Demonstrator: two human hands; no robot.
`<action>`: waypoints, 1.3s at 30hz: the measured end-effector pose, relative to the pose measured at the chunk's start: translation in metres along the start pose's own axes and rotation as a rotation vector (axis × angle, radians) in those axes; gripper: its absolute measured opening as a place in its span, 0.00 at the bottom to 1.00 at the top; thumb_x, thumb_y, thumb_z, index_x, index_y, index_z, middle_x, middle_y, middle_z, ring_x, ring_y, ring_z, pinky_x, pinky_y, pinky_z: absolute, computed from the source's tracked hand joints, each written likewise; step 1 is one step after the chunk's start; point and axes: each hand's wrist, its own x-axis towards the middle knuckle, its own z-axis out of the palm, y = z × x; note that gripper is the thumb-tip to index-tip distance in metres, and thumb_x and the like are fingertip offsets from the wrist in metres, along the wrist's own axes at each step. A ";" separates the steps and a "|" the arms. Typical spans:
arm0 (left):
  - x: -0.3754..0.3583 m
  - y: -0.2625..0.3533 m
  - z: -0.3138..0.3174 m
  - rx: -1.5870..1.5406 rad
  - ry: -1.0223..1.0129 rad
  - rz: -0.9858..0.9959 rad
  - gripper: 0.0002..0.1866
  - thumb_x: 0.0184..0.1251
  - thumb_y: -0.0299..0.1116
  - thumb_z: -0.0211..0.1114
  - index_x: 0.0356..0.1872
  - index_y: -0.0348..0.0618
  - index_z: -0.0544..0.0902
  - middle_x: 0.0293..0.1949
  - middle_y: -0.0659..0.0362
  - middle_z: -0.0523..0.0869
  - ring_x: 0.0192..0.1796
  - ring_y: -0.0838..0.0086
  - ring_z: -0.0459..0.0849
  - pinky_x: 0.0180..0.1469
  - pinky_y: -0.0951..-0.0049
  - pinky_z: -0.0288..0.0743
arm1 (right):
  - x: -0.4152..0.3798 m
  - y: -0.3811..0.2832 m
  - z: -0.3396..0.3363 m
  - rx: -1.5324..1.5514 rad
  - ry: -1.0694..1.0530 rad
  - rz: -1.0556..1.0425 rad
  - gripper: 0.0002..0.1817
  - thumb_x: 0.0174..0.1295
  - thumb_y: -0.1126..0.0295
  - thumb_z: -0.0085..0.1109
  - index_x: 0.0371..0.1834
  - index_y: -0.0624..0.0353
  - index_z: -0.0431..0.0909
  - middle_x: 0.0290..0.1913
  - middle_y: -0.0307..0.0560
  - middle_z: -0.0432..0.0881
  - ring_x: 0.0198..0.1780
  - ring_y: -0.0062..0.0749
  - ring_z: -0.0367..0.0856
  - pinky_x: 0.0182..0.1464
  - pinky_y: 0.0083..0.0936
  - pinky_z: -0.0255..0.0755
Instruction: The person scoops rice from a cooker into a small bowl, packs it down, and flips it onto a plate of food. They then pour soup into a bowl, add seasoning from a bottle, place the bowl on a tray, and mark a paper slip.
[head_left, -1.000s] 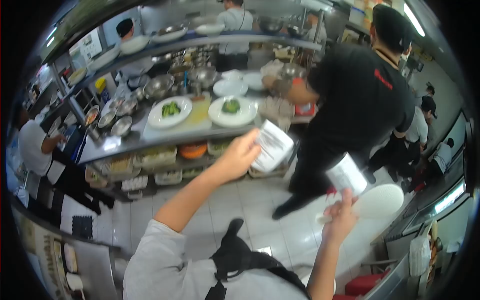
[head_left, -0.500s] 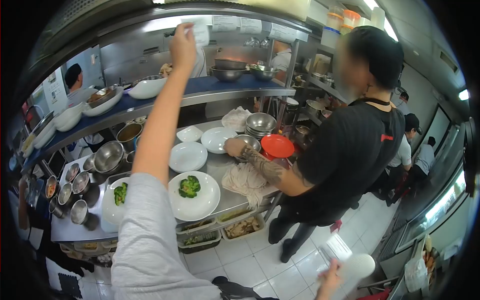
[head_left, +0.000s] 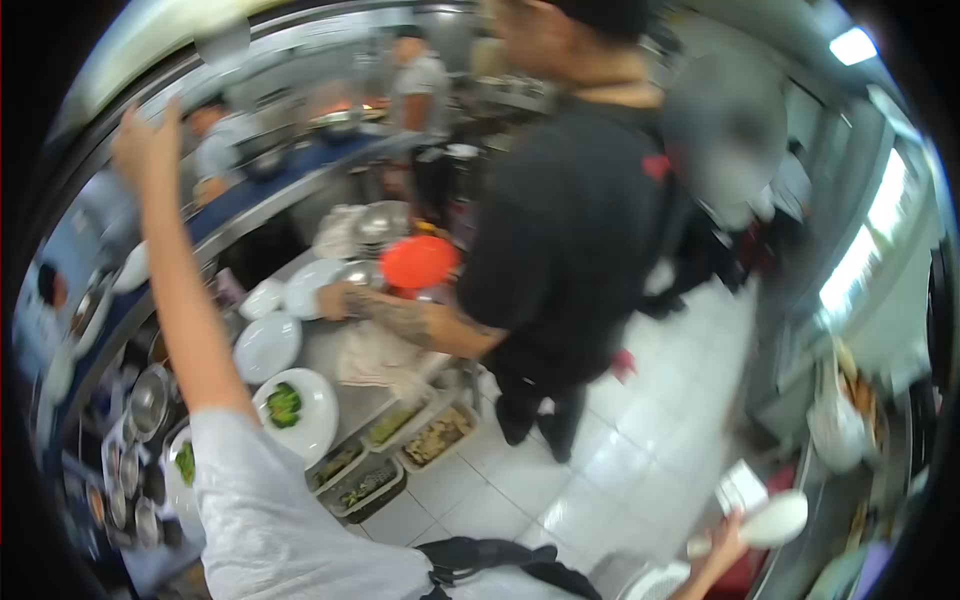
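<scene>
My left hand (head_left: 148, 150) is raised high at the upper left, near the shelf rail, blurred by motion; its fingers look apart and I see nothing held. At the lower right my right hand (head_left: 728, 540) is closed round the handle of a white rice paddle (head_left: 778, 520), its broad head pointing right. Below my left arm, a white plate (head_left: 318, 415) carries broccoli (head_left: 284, 404). Another white plate (head_left: 180, 505) with broccoli (head_left: 186, 464) is partly hidden by my sleeve.
A co-worker in a black shirt (head_left: 570, 220) stands close ahead, a hand (head_left: 338, 300) beside a stacked white plate (head_left: 310, 288). A red plate (head_left: 420, 262), cloth (head_left: 375, 355) and food tubs (head_left: 438, 436) are nearby. Metal bowls (head_left: 150, 402) stand left.
The view has swung right. My left hand held a paper slip by the rail; its fingers now look apart. My right hand keeps the rice paddle. Another person shows behind the co-worker.
</scene>
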 end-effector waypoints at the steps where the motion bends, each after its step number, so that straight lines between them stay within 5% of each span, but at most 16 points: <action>1: -0.035 0.020 -0.020 -0.316 0.122 0.188 0.36 0.61 0.58 0.63 0.60 0.39 0.76 0.54 0.43 0.81 0.58 0.52 0.77 0.62 0.56 0.68 | 0.008 -0.002 0.008 0.086 0.009 -0.012 0.10 0.61 0.67 0.65 0.39 0.59 0.75 0.16 0.27 0.59 0.16 0.14 0.56 0.18 0.18 0.58; 3: -0.150 0.119 -0.126 -1.195 -0.272 -0.043 0.24 0.70 0.47 0.61 0.53 0.35 0.80 0.53 0.48 0.81 0.52 0.61 0.81 0.59 0.63 0.71 | 0.006 -0.030 0.030 0.162 -0.144 -0.018 0.22 0.60 0.70 0.64 0.56 0.62 0.70 0.21 0.28 0.63 0.16 0.13 0.58 0.17 0.18 0.60; 4: -0.202 0.129 -0.163 -1.184 -0.544 0.246 0.22 0.72 0.45 0.58 0.56 0.38 0.78 0.56 0.53 0.80 0.55 0.65 0.80 0.60 0.64 0.71 | 0.011 -0.037 0.035 0.182 -0.217 0.029 0.25 0.60 0.71 0.63 0.59 0.64 0.68 0.21 0.29 0.64 0.16 0.13 0.59 0.17 0.19 0.61; 5: -0.249 0.170 -0.208 -1.586 -0.966 0.315 0.21 0.70 0.39 0.59 0.58 0.37 0.76 0.57 0.51 0.79 0.56 0.63 0.80 0.59 0.63 0.72 | 0.020 -0.039 0.040 0.207 -0.302 0.076 0.28 0.59 0.73 0.63 0.62 0.65 0.65 0.22 0.30 0.65 0.16 0.13 0.59 0.16 0.19 0.62; 6: -0.295 0.211 -0.254 -1.994 -1.626 0.083 0.21 0.69 0.34 0.59 0.61 0.37 0.74 0.58 0.48 0.79 0.58 0.62 0.79 0.58 0.62 0.73 | 0.025 -0.051 0.051 0.252 -0.417 0.107 0.22 0.58 0.73 0.63 0.55 0.62 0.67 0.23 0.31 0.67 0.16 0.13 0.60 0.16 0.18 0.61; 7: -0.341 0.251 -0.300 -1.959 -2.151 -0.173 0.23 0.67 0.28 0.60 0.63 0.36 0.71 0.58 0.46 0.78 0.59 0.60 0.79 0.58 0.60 0.74 | 0.032 -0.061 0.063 0.294 -0.541 0.140 0.16 0.58 0.74 0.63 0.47 0.58 0.68 0.24 0.33 0.68 0.16 0.14 0.62 0.16 0.17 0.61; 8: -0.387 0.287 -0.310 -1.955 -2.292 -0.211 0.23 0.70 0.30 0.59 0.65 0.38 0.69 0.59 0.53 0.78 0.58 0.69 0.79 0.58 0.68 0.74 | 0.047 -0.061 0.072 0.299 -0.631 0.182 0.18 0.57 0.74 0.63 0.50 0.60 0.68 0.25 0.33 0.69 0.16 0.14 0.62 0.16 0.17 0.62; 10: -0.473 0.351 -0.332 -2.032 -2.158 -0.632 0.24 0.66 0.27 0.62 0.63 0.40 0.71 0.55 0.51 0.82 0.55 0.65 0.82 0.52 0.66 0.77 | 0.070 -0.061 0.095 0.286 -0.774 0.258 0.21 0.56 0.74 0.63 0.53 0.63 0.69 0.27 0.35 0.71 0.16 0.15 0.64 0.16 0.18 0.64; 12: -0.496 0.395 -0.331 -2.061 -2.535 -1.086 0.25 0.72 0.36 0.57 0.67 0.38 0.68 0.62 0.54 0.76 0.62 0.67 0.76 0.63 0.63 0.69 | 0.096 -0.066 0.124 0.230 -0.919 0.304 0.24 0.55 0.75 0.64 0.56 0.66 0.70 0.28 0.37 0.73 0.17 0.16 0.67 0.16 0.18 0.64; 19: -0.543 0.536 -0.278 -2.068 -2.337 -1.377 0.23 0.69 0.25 0.50 0.66 0.36 0.67 0.64 0.48 0.73 0.65 0.63 0.74 0.67 0.62 0.69 | 0.227 -0.035 0.187 -0.054 -0.987 0.242 0.26 0.56 0.75 0.66 0.58 0.73 0.72 0.43 0.49 0.81 0.22 0.17 0.73 0.16 0.15 0.65; 22: -0.567 0.612 -0.258 -1.902 -2.247 -1.739 0.16 0.71 0.23 0.47 0.57 0.37 0.73 0.58 0.49 0.78 0.64 0.59 0.75 0.66 0.58 0.70 | 0.285 -0.032 0.211 -0.115 -0.834 0.115 0.21 0.57 0.74 0.66 0.54 0.70 0.77 0.35 0.44 0.82 0.20 0.16 0.71 0.17 0.16 0.64; 26: -0.657 0.702 -0.228 -2.089 -2.167 -2.010 0.06 0.74 0.29 0.49 0.46 0.46 0.72 0.45 0.54 0.79 0.62 0.56 0.76 0.66 0.56 0.71 | 0.366 -0.026 0.233 -0.280 -0.664 -0.117 0.11 0.58 0.74 0.66 0.43 0.65 0.85 0.23 0.37 0.78 0.18 0.14 0.69 0.18 0.16 0.62; 29: -0.644 0.779 -0.211 -1.771 -2.351 -1.955 0.16 0.71 0.30 0.54 0.58 0.52 0.70 0.53 0.55 0.76 0.64 0.58 0.73 0.71 0.57 0.64 | 0.431 -0.005 0.257 -0.274 -0.543 -0.308 0.08 0.58 0.74 0.66 0.40 0.63 0.87 0.21 0.35 0.76 0.17 0.14 0.68 0.17 0.16 0.61; 32: -0.670 0.861 -0.163 -1.980 -2.333 -1.632 0.25 0.70 0.32 0.55 0.68 0.54 0.64 0.62 0.53 0.71 0.68 0.57 0.68 0.70 0.59 0.62 | 0.499 -0.007 0.284 -0.220 -0.453 -0.252 0.07 0.59 0.75 0.64 0.39 0.63 0.87 0.20 0.35 0.76 0.16 0.14 0.67 0.17 0.16 0.60; 34: -0.689 0.918 -0.127 -1.884 -2.219 -1.204 0.31 0.69 0.32 0.56 0.72 0.54 0.59 0.67 0.51 0.66 0.70 0.56 0.66 0.70 0.60 0.61 | 0.544 -0.017 0.301 -0.136 -0.442 -0.151 0.08 0.61 0.74 0.64 0.42 0.64 0.86 0.22 0.37 0.76 0.16 0.14 0.65 0.17 0.15 0.60; 39: -0.715 1.055 -0.050 -1.811 -1.661 -0.343 0.37 0.68 0.34 0.59 0.76 0.52 0.53 0.75 0.49 0.52 0.72 0.54 0.61 0.69 0.56 0.61 | 0.660 -0.041 0.359 -0.077 -0.557 -0.150 0.14 0.60 0.66 0.68 0.43 0.64 0.83 0.29 0.41 0.81 0.16 0.17 0.69 0.17 0.15 0.60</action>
